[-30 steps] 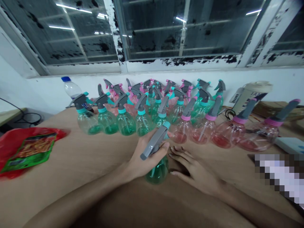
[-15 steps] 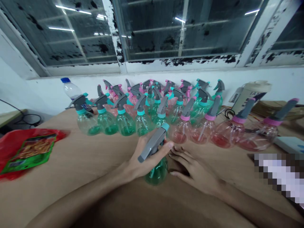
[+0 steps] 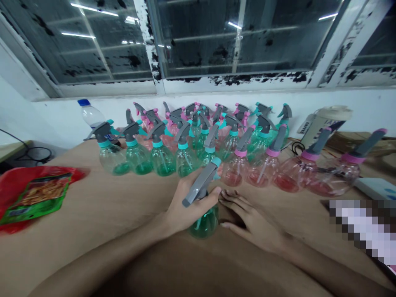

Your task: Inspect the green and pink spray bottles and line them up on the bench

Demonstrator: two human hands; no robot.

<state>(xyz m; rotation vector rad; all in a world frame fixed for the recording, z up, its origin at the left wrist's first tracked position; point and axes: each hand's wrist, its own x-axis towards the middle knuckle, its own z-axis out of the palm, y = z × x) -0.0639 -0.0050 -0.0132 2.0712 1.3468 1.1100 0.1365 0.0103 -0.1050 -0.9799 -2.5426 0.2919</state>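
Green spray bottle gripped by left hand, lower centre | axis near upright (base seemingly on desk) | right hand laid open just beside

the table bears spray bottles and red plastic.

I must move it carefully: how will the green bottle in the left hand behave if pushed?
The green bottle probably tips easily, since its tall spray head sits above a rounded body. That smooth, curved body may feel slippery, and its liquid could slosh.
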